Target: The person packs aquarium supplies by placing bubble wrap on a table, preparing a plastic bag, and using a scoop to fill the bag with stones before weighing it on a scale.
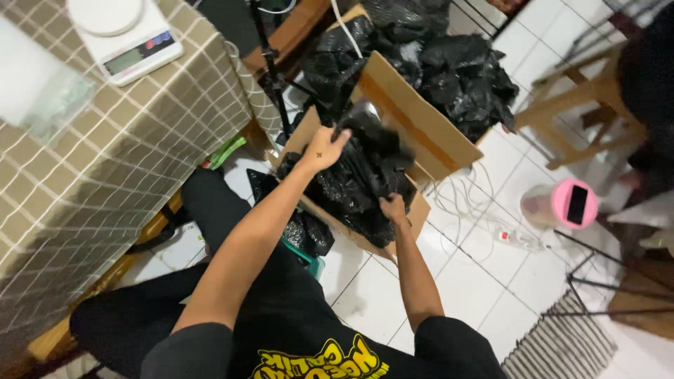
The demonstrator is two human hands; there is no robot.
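Black plastic bags (365, 179): crumpled, glossy, heaped in open cardboard box (414, 119) (flaps up) on white tiled floor.

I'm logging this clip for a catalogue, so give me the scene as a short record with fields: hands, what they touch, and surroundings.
setting: white tiled floor beside a table with a checked cloth
left hand: closed on a black plastic bag, lifting it
right hand: gripping the black bags in the box
container: open cardboard box on the floor
on table: white scale
nearby: pink-lidded container, wooden stool, white cables
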